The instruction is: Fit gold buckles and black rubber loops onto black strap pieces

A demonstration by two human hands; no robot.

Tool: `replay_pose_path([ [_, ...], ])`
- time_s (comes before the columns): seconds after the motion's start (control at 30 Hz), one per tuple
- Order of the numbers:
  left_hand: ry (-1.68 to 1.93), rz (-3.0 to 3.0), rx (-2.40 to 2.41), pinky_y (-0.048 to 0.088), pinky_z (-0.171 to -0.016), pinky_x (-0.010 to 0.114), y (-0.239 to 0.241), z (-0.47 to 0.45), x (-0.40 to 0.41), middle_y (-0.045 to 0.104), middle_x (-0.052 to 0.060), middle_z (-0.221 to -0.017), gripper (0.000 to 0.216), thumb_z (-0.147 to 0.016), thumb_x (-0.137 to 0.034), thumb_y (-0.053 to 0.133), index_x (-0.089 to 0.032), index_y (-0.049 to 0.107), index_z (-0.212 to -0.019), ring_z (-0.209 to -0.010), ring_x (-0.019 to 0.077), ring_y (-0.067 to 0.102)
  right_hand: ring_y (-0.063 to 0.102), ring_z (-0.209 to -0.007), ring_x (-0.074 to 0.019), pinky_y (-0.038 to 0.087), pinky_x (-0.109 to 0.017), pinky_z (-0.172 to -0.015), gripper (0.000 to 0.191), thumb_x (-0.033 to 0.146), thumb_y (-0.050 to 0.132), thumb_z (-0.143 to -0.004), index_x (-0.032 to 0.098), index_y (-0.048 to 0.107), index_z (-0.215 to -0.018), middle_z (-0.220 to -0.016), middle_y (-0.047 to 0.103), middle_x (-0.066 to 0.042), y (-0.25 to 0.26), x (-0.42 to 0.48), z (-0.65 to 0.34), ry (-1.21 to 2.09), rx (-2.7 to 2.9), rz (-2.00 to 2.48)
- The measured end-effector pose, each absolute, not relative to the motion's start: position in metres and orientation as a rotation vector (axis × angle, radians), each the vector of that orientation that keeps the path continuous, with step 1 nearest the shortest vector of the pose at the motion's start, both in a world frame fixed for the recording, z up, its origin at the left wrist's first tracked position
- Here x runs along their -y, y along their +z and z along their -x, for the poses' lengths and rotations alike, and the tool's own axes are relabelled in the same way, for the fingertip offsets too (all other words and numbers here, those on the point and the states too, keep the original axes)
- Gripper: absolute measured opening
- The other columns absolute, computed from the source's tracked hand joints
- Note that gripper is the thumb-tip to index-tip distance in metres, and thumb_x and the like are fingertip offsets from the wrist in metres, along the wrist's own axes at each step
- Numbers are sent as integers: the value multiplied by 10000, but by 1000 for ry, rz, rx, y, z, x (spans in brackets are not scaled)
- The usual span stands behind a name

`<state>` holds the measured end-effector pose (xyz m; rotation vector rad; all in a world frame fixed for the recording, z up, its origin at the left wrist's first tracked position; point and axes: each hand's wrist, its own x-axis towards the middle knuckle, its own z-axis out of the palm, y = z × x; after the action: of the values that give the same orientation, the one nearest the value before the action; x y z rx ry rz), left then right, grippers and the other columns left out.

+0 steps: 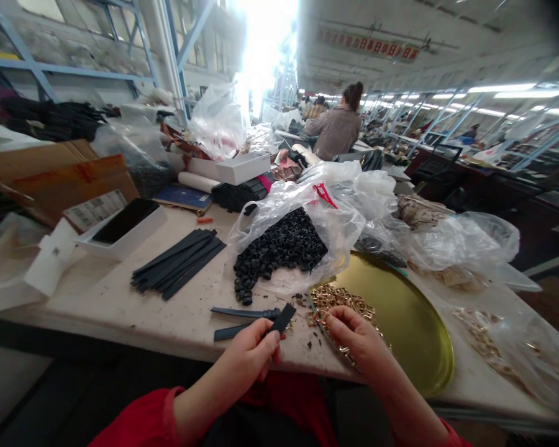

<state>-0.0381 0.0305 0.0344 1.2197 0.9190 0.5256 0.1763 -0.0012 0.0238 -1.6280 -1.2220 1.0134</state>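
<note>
My left hand (259, 346) is closed around a flat black strap (284, 318), whose squared end sticks out past the thumb. My right hand (354, 332) pinches a small gold buckle (325, 318) at the near left rim of the round gold tray (414, 335). A heap of gold buckles (342, 299) lies on that tray, right by my right fingertips. Just beyond my left hand, two black straps (235, 332) rest on the table, one with a loop or buckle at its end that I cannot make out clearly.
A bundle of black straps (179, 261) lies at left. Behind my hands, an opened plastic bag (345, 233) spills small black loops (284, 245). A white box with a phone (128, 223) stands beside a cardboard box (60, 177). Bags of parts (498, 341) lie right; a person (338, 133) works further back.
</note>
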Motion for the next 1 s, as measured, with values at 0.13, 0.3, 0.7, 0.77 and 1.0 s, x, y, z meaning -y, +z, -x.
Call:
replay_pose_path([
  [0.13, 540, -1348, -901, 279, -413, 177, 44, 40, -25, 453, -67, -588, 275, -777, -435, 484, -161, 479, -800, -438, 58, 350, 343, -494, -85, 276, -213, -506, 263, 413, 640, -733, 178, 537, -679, -525, 445, 59, 28, 24, -130, 1529, 810, 1250],
  [0.3, 529, -1492, -1013, 370, -543, 193, 46, 52, -10, 521, -38, -629, 171, -791, -314, 476, -154, 513, -745, -582, 105, 462, 393, -492, -72, 304, -197, -502, 302, 438, 676, -705, 149, 592, -675, -552, 520, 36, 22, 41, -93, 1663, 683, 1160],
  [0.7, 421, -1448, -963, 442, -650, 241, 30, 64, -5, 638, 28, -793, 284, -759, -399, 528, -131, 583, -838, -749, 185, 567, 565, -731, -168, 437, -282, -695, 171, 356, 618, -776, 199, 686, -769, -756, 640, -27, 4, 65, -77, 1120, 956, 1236],
  [0.77, 362, -1342, -951, 431, -579, 223, 25, 67, -4, 619, 11, -719, 319, -725, -446, 567, -140, 573, -814, -678, 166, 560, 572, -791, -182, 437, -291, -735, 109, 292, 624, -770, 203, 678, -736, -797, 638, -34, 1, 69, -75, 1067, 1099, 1248],
  [1.0, 188, -1147, -1017, 208, -360, 152, 22, 66, 2, 449, -77, -509, 473, -632, -597, 631, -160, 512, -767, -380, 33, 309, 517, -597, -93, 401, -214, -579, 287, 270, 740, -636, 186, 551, -834, -675, 572, 50, -6, 67, -68, 1351, 615, 1078],
])
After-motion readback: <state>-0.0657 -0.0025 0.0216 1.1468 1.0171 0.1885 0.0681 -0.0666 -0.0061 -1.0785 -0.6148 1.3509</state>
